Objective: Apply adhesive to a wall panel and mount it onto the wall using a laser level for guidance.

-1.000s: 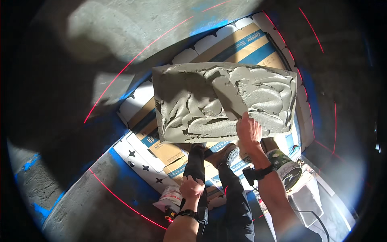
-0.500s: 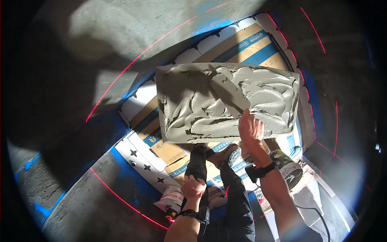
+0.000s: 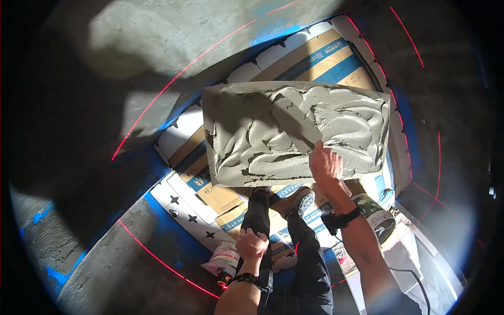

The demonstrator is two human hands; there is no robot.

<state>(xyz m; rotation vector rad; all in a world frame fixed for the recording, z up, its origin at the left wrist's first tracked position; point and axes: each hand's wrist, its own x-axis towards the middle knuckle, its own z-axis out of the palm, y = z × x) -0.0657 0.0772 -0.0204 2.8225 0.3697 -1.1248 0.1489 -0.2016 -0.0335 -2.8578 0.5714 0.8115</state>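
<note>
A rectangular slab (image 3: 209, 107) covered in thick, ridged grey mortar fills the middle, above my legs. My right hand (image 3: 326, 167) grips a broad, flat trowel (image 3: 296, 125) by its near end, at the right of centre, with the blade lying on the mortar. Lower down, my left hand (image 3: 252, 242) rests on my left leg, its fingers curled; what they hold, if anything, is hidden. My feet show below the slab's near edge, the right shoe (image 3: 304, 202) in sunlight.
Striped cardboard (image 3: 325, 55) and white panels (image 3: 184, 205) with black crosses lie beneath. A bucket (image 3: 375, 220) stands at lower right, near a cable (image 3: 415, 278). A white bag (image 3: 220, 254) and yellow tool (image 3: 224, 277) lie at lower left. Red laser lines cross the grey concrete surfaces (image 3: 121, 37).
My right hand and the trowel have shifted slightly up and left over the mortar. My left hand stays on my leg. The view has shifted a little.
</note>
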